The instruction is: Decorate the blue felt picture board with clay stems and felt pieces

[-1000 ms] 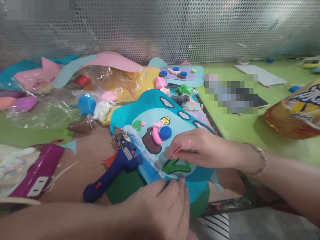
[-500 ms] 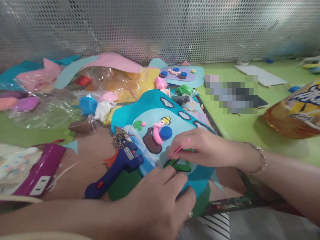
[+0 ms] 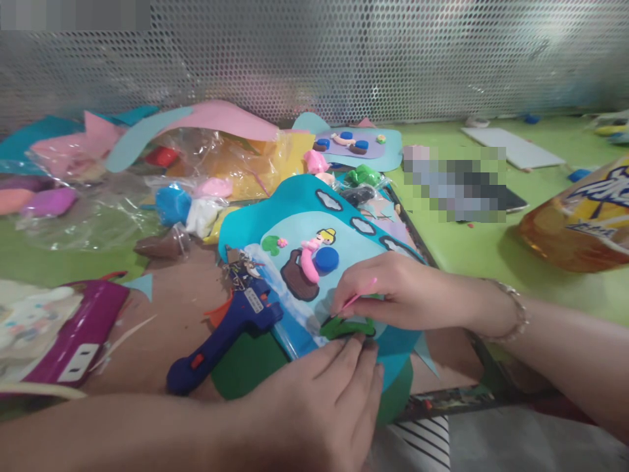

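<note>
My right hand (image 3: 407, 288) pinches a thin pink stick (image 3: 362, 290) over a blue foam craft picture (image 3: 275, 203). The stick's lower end is by a green clay shape (image 3: 354, 326) with a dark edge; the fingers hide its tip. My left hand (image 3: 327, 393) lies flat along the picture's lower edge, fingers stretched out just below the green shape. On the picture are a brown clay boat (image 3: 295, 282), a pink clay figure (image 3: 308, 267) with yellow hair, a blue round cap (image 3: 327, 260) and white dark-rimmed clouds (image 3: 362, 225).
A blue glue gun (image 3: 221, 337) lies left of the picture, near a purple case (image 3: 101, 328). Behind are wrapped clay lumps (image 3: 173, 203) and foam sheets (image 3: 226, 121). A drink bottle (image 3: 582, 229) stands right; a perforated metal panel (image 3: 314, 59) closes off the back.
My left hand's fingers have gone from curled to stretched flat, reaching up toward the green shape. My right hand stays nearly in place, the pink stick tilting slightly.
</note>
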Available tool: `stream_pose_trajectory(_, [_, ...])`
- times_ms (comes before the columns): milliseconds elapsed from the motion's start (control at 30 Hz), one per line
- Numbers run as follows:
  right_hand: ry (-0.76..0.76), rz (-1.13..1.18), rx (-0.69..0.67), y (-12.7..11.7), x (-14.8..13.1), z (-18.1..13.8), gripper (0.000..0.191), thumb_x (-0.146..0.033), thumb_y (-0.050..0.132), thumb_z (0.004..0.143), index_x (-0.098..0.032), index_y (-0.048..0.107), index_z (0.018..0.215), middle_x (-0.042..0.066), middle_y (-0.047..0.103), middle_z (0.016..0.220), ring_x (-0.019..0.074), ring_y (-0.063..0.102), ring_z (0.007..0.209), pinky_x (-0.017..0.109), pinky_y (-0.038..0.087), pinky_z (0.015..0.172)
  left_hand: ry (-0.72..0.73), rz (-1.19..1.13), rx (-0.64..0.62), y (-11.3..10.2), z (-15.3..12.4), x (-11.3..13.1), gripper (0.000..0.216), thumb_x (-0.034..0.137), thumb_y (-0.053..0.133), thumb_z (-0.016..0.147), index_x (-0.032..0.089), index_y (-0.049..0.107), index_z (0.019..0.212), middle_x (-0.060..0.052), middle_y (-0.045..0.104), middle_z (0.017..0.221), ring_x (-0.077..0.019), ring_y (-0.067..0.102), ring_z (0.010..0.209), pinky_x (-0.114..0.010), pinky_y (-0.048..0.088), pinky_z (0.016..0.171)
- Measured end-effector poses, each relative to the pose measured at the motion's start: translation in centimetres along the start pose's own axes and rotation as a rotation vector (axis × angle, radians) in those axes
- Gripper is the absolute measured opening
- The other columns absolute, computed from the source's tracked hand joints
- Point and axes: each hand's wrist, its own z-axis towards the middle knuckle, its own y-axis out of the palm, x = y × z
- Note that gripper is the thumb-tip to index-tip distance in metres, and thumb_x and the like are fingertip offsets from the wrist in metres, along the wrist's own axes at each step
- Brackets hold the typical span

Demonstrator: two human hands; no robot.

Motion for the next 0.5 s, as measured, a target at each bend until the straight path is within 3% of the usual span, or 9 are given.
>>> stream_pose_trajectory(167, [0.011, -0.003, 0.019, -0.03, -0.21, 0.07, 0.011, -0.012, 0.051, 0.088, -0.013, 0.063, 0.088, 0.005, 0.068, 0.086, 0.0088, 0.063, 0.079, 0.016, 0.047, 0.070, 0.045, -0.009, -0.018, 0.24, 0.05, 0.14, 0.044, 0.032, 0.031, 0.095, 0.003, 0.059, 0.115, -0.020, 0.059, 0.119, -0.0261, 0.056, 0.110, -0.035, 0.046, 0.090])
stream_pose_trajectory(500, [0.010, 0.008, 0.058, -0.05, -0.04, -0.13, 0.010, -0.013, 0.052, 0.087, -0.015, 0.061, 0.088, 0.004, 0.068, 0.086, 0.0102, 0.063, 0.078, 0.020, 0.049, 0.070, 0.042, -0.018, -0.035, 0.25, 0.04, 0.04, 0.047, 0.035, 0.036, 0.093, 0.000, 0.057, 0.117, -0.022, 0.057, 0.120, -0.0291, 0.055, 0.112, -0.038, 0.044, 0.094])
